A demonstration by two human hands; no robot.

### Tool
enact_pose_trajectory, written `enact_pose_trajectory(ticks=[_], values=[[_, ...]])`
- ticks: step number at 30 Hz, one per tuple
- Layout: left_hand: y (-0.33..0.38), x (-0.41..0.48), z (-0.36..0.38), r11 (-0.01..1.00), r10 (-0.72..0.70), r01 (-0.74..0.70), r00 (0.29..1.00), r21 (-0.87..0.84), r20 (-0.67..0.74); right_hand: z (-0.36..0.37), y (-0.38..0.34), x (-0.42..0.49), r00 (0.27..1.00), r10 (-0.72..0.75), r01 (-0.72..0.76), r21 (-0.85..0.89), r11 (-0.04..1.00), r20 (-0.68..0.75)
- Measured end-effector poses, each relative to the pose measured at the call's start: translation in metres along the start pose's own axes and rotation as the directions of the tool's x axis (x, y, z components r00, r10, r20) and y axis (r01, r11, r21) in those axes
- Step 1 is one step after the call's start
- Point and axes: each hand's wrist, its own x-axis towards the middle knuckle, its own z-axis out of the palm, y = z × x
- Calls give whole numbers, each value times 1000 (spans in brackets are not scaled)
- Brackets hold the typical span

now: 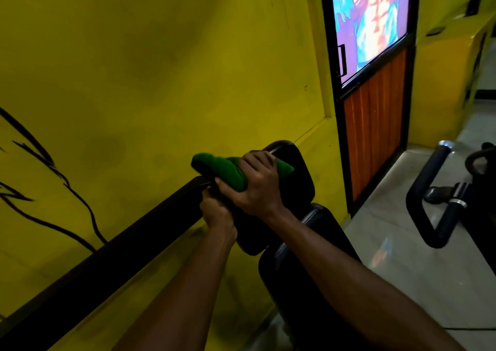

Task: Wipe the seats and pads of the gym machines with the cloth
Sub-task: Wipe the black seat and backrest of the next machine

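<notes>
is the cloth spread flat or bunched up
Bunched: the cloth is a thick green wad gripped by the right hand against the pad.

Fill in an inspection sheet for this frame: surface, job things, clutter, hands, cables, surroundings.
Surface: black upper pad above a black lower pad.
Job's things: green cloth lies on the upper pad.
Clutter: nothing seen.
Hands: right hand grips the cloth; left hand grips at the black bar end.
Cables: thin dark line on the floor, possibly a cable.
Surroundings: yellow wall, door, another machine's handlebar.
</notes>
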Motion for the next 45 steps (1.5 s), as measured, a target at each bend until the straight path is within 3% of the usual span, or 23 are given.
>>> enact_pose_trajectory(ticks=[2, 3, 7, 8, 11, 13, 15, 18, 20, 21, 23, 25, 27, 29, 33, 35, 36, 38, 39, 40, 45], values=[[0, 5, 0, 996, -47, 46, 999, -76, -20, -7, 22, 4, 991, -104, 109, -58, 992, 78], [1, 7, 2, 992, -76, 71, 996, -105, -42, -9, 35, 11, 991, -88, 97, -102, 990, 96], [0, 11, 4, 988, -125, 118, 990, -98, -69, -8, 43, 46, 956, 289, -266, -280, 922, 43], [0, 10, 4, 987, -133, 125, 988, -102, -80, -5, 34, 44, 951, 305, -280, -285, 917, 47], [-1, 4, 5, 998, -27, 23, 996, -56, -79, -3, 5, 7, 989, 43, -27, -110, 994, 144], [-3, -2, 6, 994, -11, 2, 997, -112, -79, -14, 13, -19, 960, -173, 187, -42, 982, 218], [-1, -1, 5, 990, -59, 46, 994, -132, -92, -25, 43, -23, 943, -210, 236, -71, 969, 259], [0, 5, 4, 991, -112, 103, 989, -88, -96, -31, 74, 1, 981, 85, -39, -251, 967, 177], [2, 4, 5, 994, -103, 98, 988, -52, -112, -23, 67, 24, 948, 303, -253, -358, 899, 93], [4, 2, 5, 993, -107, 101, 990, -67, -93, -18, 55, 32, 938, 337, -289, -361, 887, 78], [5, -1, 6, 991, -96, 85, 990, -103, -105, -7, 23, 32, 963, 240, -202, -260, 944, 123], [5, -10, 7, 997, -34, 30, 997, -70, -62, -5, 1, 7, 978, -10, 35, -120, 992, 207], [6, -17, 8, 991, -14, 10, 999, -131, -35, -10, 8, -10, 946, -207, 223, -35, 974, 247], [6, -13, 7, 991, -12, 0, 996, -131, -91, -16, 34, -6, 937, -239, 263, -63, 963, 256], [6, 0, 5, 991, -123, 116, 987, -70, -108, -22, 78, 19, 987, 12, 24, -223, 974, 159], [8, -4, 5, 994, -108, 104, 989, -45, -100, -24, 89, 32, 963, 252, -218, -266, 939, 100], [7, -5, 5, 994, -104, 101, 990, -38, -96, -26, 93, 35, 901, 424, -390, -253, 885, 93], [5, -4, 5, 996, -89, 87, 991, -24, -103, -33, 97, 36, 666, 742, -732, -122, 670, 78], [5, -4, 5, 996, -87, 85, 991, -22, -107, -37, 96, 29, 562, 823, -822, -53, 567, 83], [5, -4, 5, 996, -86, 84, 991, -20, -107, -37, 94, 16, 520, 851, -852, -30, 523, 71], [5, -6, 6, 998, -65, 62, 992, -31, -111, -31, 57, -82, 491, 871, -871, 6, 491, -26]])
